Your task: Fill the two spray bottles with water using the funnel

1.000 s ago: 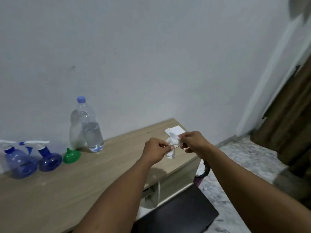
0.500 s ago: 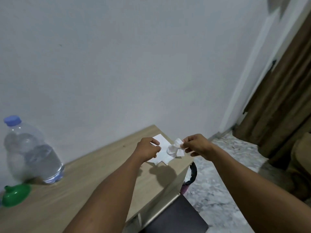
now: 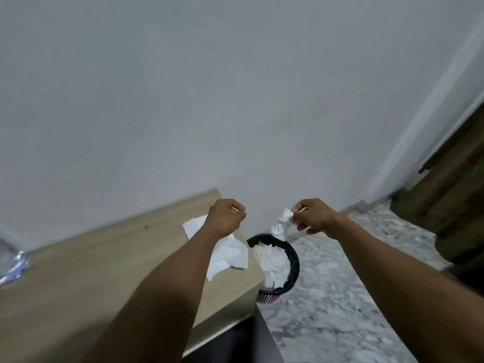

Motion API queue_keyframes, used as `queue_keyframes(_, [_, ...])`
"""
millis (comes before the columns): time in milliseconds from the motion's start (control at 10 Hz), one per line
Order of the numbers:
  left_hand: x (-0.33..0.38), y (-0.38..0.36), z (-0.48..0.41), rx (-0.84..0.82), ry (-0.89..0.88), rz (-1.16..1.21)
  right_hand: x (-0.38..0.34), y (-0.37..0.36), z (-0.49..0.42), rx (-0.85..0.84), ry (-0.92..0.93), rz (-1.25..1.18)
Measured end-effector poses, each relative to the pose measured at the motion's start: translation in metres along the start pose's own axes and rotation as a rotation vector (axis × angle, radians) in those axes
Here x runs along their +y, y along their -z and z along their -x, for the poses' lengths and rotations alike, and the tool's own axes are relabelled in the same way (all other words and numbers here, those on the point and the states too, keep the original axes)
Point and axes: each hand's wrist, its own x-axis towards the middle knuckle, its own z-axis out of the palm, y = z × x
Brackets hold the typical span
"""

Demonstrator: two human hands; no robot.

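Right grip (image 3: 311,217) pinches one wad (image 3: 283,221) above one bin (image 3: 295,259); left grip (image 3: 226,214) curls empty. One tissue (image 3: 227,255) lies on the tabletop (image 3: 104,271); marbled floor (image 3: 340,297), grey wall (image 3: 209,100).

Water bottle (image 3: 11,259): just the btm part shows at the far left edge, blurred. Clear plastic w/ a bluish tinge round the base, standing on the wooden table (image 3: 91,271) near the wall (image 3: 183,100). Can't tell water level or whether it's capped.
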Motion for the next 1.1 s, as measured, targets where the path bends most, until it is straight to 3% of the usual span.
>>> queue_keyframes(200, [0.011, -0.065, -0.04, 0.031, 0.092, -0.012, 0.045, 0.03, -0.083, -0.052, -0.052, 0.088])
queue_keyframes(500, [-0.018, -0.113, -0.078, 0.078, 0.156, -0.224, 0.102, 0.003, -0.173, -0.093, -0.067, 0.236])
queue_keyframes(800, [-0.027, -0.13, -0.098, 0.101, 0.149, -0.21, 0.118, -0.014, -0.218, -0.14, -0.069, 0.238])
queue_keyframes(1100, [-0.018, -0.126, -0.085, 0.128, 0.137, -0.173, 0.11, -0.013, -0.205, -0.198, -0.037, 0.191])
